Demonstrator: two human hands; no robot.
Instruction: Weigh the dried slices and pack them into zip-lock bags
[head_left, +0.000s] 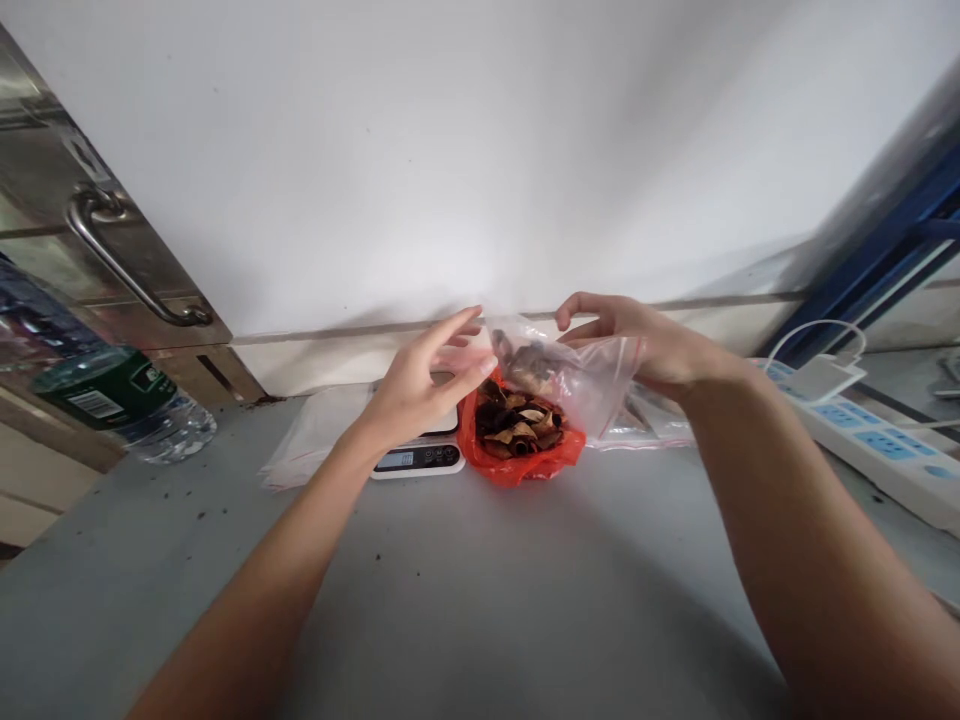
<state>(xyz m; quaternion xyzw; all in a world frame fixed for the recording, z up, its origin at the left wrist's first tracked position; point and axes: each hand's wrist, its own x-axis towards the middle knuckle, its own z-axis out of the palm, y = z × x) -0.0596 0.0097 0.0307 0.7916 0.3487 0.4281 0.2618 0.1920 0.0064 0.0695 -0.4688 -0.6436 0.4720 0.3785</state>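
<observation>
A clear zip bag (553, 372) with brown dried pieces inside lies tilted between my hands, behind an open red plastic bag (517, 472). Curled dried brown peels (517, 425) fill the red bag. My left hand (431, 378) is open at the clear bag's left side, thumb and fingers apart. Beside the bag's red-lined mouth, my right hand (637, 338) has bent fingers and appears to grip the clear plastic; its thumb is hidden. A digital kitchen scale (420, 460) sits beneath my left wrist, its display lit.
Flat clear bags (307, 435) are stacked left of the scale, and another filled zip bag (645, 415) lies at right. A water bottle (127, 400) stands left; a white power strip (877, 440) with a plugged charger is right. The white wall (420, 200) rises behind.
</observation>
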